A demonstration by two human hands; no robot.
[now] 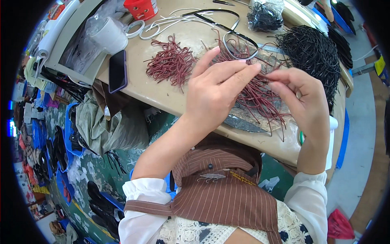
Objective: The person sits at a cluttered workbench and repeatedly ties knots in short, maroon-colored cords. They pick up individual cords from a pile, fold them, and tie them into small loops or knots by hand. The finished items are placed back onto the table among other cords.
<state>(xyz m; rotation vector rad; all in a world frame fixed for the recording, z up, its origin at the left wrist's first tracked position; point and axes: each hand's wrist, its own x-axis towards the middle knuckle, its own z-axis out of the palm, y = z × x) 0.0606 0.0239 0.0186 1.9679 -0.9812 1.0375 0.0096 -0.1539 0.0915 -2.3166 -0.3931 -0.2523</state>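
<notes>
Over the table's front part, my two hands nearly meet at the fingertips. My right hand (304, 91) pinches a thin dark red cord between thumb and forefinger. The thumb and forefinger of my left hand (215, 87) are pressed together close by, its other fingers lifted; whatever lies in that pinch is hidden. Beneath both hands spreads a loose bunch of dark red cords (260, 97), on a worn grey-brown board (266, 116). Left of my left hand lies a second, looped heap of dark red cords (170, 61).
A large pile of black cords (310, 53) covers the table's right side; a clear bag of black cords (266, 17) sits behind. White cords (162, 25), a black-and-white strap (235, 32) and a red tub (141, 9) lie farther back. A phone (118, 72) rests at the left edge.
</notes>
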